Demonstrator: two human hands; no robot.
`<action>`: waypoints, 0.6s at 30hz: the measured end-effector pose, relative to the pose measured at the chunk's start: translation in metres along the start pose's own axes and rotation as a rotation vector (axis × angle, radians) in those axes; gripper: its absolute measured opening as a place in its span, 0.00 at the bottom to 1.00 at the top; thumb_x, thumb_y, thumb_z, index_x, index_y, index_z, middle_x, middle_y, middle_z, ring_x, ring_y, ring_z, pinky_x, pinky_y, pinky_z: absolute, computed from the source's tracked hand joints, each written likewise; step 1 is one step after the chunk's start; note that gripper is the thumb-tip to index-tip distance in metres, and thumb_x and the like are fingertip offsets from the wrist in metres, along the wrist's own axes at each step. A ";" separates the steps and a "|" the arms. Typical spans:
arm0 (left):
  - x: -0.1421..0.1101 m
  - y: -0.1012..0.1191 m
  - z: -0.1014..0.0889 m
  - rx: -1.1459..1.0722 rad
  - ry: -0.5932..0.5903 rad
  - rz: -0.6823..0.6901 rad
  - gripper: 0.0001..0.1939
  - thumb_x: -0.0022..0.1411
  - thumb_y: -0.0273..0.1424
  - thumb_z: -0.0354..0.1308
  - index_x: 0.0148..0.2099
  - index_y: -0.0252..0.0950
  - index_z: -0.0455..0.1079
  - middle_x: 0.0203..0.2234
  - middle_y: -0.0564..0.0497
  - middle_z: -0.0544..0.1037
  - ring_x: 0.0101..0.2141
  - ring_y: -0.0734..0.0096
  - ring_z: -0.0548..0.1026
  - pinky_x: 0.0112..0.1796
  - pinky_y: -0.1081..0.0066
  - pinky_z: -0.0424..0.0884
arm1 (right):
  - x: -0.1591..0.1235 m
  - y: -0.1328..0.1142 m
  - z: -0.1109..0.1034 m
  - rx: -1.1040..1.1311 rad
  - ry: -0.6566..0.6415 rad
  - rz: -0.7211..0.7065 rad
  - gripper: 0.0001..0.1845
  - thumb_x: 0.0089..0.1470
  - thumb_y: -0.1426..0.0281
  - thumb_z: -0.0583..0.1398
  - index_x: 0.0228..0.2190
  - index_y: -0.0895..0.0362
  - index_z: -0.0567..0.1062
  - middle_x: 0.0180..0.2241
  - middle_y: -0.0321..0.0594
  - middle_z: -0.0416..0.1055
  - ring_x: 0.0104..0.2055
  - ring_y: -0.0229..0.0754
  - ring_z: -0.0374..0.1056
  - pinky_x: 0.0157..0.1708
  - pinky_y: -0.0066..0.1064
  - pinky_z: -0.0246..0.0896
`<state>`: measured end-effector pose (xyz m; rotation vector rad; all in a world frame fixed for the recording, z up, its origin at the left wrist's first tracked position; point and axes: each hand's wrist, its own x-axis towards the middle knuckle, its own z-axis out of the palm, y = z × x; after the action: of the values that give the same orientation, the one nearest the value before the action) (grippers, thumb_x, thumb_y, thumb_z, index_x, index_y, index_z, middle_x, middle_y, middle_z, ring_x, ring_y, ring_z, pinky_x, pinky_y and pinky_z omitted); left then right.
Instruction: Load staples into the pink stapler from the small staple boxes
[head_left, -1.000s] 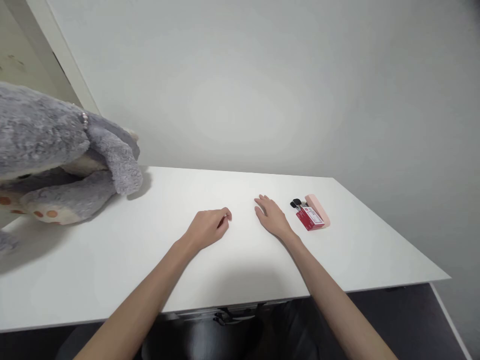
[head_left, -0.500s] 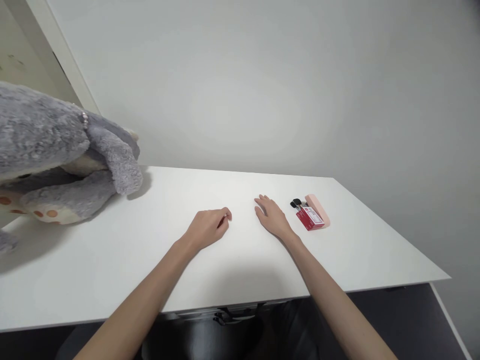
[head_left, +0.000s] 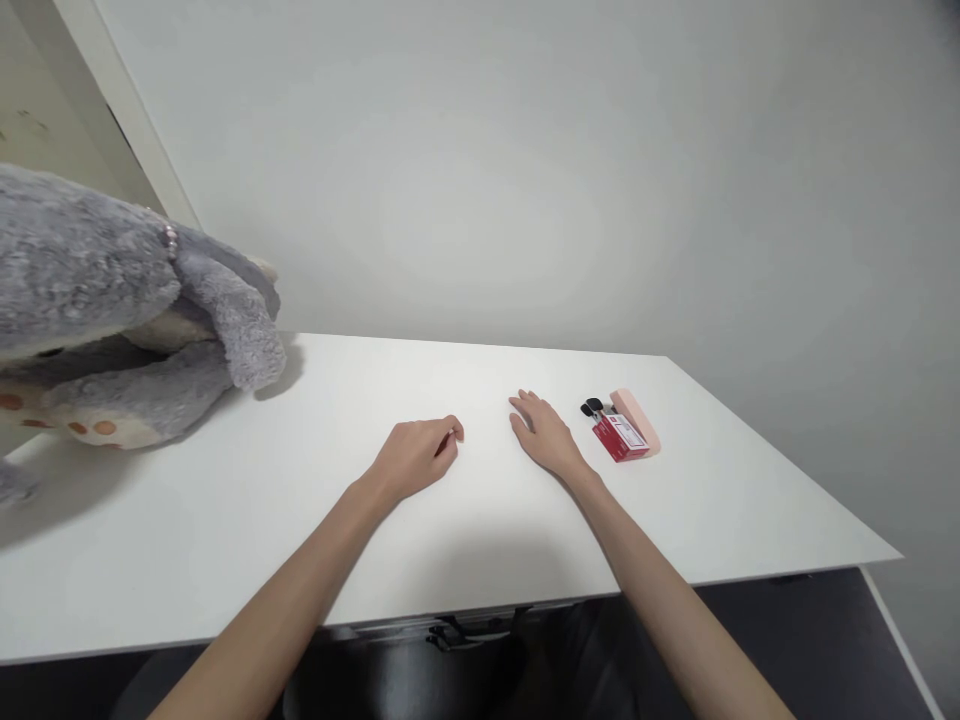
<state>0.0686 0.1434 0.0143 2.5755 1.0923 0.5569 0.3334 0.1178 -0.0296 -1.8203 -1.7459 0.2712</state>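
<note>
My left hand (head_left: 420, 455) rests on the white table (head_left: 480, 520), its fingers curled in and the thumb close to the index finger. The inside of that hand is hidden, so I cannot tell whether it holds anything. To its right, my right hand (head_left: 546, 435) lies palm down on the tabletop, open, with its fingers spread and nothing held. Just right of that hand is a small red and white box (head_left: 621, 439). Beside and partly behind the box are a pink elongated case (head_left: 636, 420) and a small black object (head_left: 592, 407), perhaps keys.
A large grey plush toy (head_left: 150, 320) with pale, orange-padded feet takes up the table's left end. Behind the table rises a plain wall (head_left: 480, 180). Dark things, including a black strap or handle (head_left: 469, 632), show below the front edge.
</note>
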 end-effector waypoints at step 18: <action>0.001 -0.002 -0.002 -0.093 0.022 -0.056 0.13 0.68 0.30 0.48 0.44 0.42 0.74 0.24 0.56 0.76 0.26 0.66 0.73 0.32 0.68 0.62 | -0.017 -0.006 0.005 -0.115 -0.049 -0.083 0.28 0.73 0.63 0.49 0.67 0.58 0.70 0.74 0.50 0.57 0.78 0.52 0.48 0.76 0.52 0.40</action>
<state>0.0667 0.1454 0.0154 2.4573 1.1156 0.6090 0.3242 0.1028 -0.0342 -1.8292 -1.9007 0.1866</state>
